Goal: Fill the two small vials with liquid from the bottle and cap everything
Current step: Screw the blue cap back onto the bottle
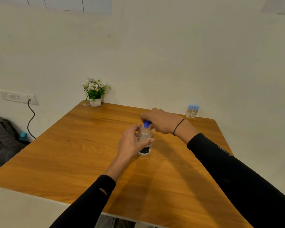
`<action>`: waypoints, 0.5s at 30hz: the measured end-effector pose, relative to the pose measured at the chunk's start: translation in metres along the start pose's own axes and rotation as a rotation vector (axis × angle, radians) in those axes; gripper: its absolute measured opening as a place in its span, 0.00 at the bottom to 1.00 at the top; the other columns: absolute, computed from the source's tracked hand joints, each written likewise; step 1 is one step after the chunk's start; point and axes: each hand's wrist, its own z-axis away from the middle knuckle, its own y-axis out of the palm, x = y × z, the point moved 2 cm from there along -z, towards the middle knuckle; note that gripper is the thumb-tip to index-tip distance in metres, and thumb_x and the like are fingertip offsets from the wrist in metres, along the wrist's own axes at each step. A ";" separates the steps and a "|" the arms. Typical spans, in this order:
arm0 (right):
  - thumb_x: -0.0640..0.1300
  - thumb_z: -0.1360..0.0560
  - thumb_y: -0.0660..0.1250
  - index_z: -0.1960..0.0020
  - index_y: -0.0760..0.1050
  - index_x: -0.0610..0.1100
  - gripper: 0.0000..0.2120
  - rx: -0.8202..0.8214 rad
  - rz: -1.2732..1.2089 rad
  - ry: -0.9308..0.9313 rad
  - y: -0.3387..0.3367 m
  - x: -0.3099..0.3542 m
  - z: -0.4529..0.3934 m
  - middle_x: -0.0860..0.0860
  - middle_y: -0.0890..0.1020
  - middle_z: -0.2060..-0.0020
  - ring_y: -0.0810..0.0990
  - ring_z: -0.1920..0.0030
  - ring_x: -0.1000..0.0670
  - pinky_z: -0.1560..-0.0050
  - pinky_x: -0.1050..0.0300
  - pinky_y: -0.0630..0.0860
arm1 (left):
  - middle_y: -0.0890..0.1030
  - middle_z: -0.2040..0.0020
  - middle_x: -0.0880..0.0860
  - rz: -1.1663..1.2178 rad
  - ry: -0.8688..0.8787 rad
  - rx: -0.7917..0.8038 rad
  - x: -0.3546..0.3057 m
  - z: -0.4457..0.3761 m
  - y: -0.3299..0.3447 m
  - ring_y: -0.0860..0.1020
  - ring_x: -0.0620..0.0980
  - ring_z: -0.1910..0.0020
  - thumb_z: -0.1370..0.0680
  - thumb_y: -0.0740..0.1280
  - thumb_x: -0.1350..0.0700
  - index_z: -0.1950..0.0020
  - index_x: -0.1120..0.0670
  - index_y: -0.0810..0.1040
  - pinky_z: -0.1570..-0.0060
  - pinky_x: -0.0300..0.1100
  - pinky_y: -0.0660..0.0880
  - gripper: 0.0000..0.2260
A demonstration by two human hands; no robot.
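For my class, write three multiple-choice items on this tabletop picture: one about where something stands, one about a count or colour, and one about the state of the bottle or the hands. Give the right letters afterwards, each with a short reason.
1. Where do the two small vials stand?
A. at the far right of the table, by the wall
B. beside the flower pot
C. at the near edge of the table

2. What colour is the bottle's cap?
A. red
B. blue
C. white

3. What is the left hand doing?
A. lying flat on the table
B. lifting a vial
C. gripping the body of the bottle

Answers:
1 A: the vials stand side by side at the far right of the table, well apart from the flower pot.
2 B: blue shows under the right hand, whose fingers are on the cap.
3 C: the left hand wraps the upright bottle's side.
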 end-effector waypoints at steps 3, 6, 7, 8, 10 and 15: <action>0.57 0.18 0.67 0.50 0.73 0.46 0.14 -0.043 0.111 0.089 0.000 -0.001 -0.002 0.49 0.74 0.58 0.71 0.63 0.50 0.66 0.60 0.62 | 0.81 0.39 0.43 -0.001 -0.008 0.006 0.000 0.000 0.000 0.79 0.45 0.45 0.29 0.80 0.37 0.32 0.46 0.77 0.50 0.46 0.83 0.30; 0.61 0.23 0.71 0.41 0.72 0.47 0.21 -0.040 0.042 0.071 0.001 -0.004 -0.005 0.47 0.77 0.52 0.76 0.58 0.48 0.61 0.56 0.72 | 0.81 0.39 0.42 0.003 -0.008 0.007 0.001 0.000 0.000 0.80 0.45 0.45 0.30 0.80 0.36 0.32 0.46 0.77 0.49 0.47 0.83 0.30; 0.57 0.22 0.72 0.38 0.71 0.49 0.19 -0.027 -0.020 0.034 0.001 -0.004 -0.005 0.47 0.77 0.51 0.77 0.56 0.46 0.59 0.55 0.73 | 0.81 0.39 0.42 0.001 -0.011 0.004 0.001 -0.001 0.000 0.80 0.45 0.45 0.30 0.80 0.36 0.31 0.46 0.77 0.49 0.46 0.83 0.31; 0.50 0.20 0.71 0.39 0.72 0.50 0.14 -0.013 -0.053 0.006 0.000 -0.002 -0.005 0.48 0.77 0.52 0.78 0.55 0.45 0.60 0.57 0.71 | 0.81 0.39 0.42 -0.003 -0.013 0.000 0.001 -0.001 0.000 0.79 0.45 0.45 0.30 0.80 0.36 0.31 0.46 0.77 0.49 0.46 0.83 0.32; 0.46 0.17 0.67 0.48 0.72 0.48 0.04 -0.025 0.017 -0.001 0.001 -0.001 -0.004 0.49 0.75 0.59 0.77 0.59 0.44 0.64 0.59 0.66 | 0.81 0.39 0.43 -0.008 -0.014 0.001 0.001 -0.001 0.000 0.79 0.45 0.45 0.29 0.80 0.37 0.30 0.47 0.77 0.49 0.44 0.82 0.31; 0.73 0.23 0.61 0.49 0.72 0.46 0.29 -0.121 0.197 0.060 -0.001 -0.003 -0.002 0.50 0.72 0.61 0.74 0.63 0.46 0.66 0.56 0.67 | 0.82 0.39 0.44 -0.003 0.011 0.001 0.002 0.000 0.000 0.80 0.45 0.45 0.29 0.80 0.37 0.32 0.46 0.78 0.49 0.47 0.83 0.29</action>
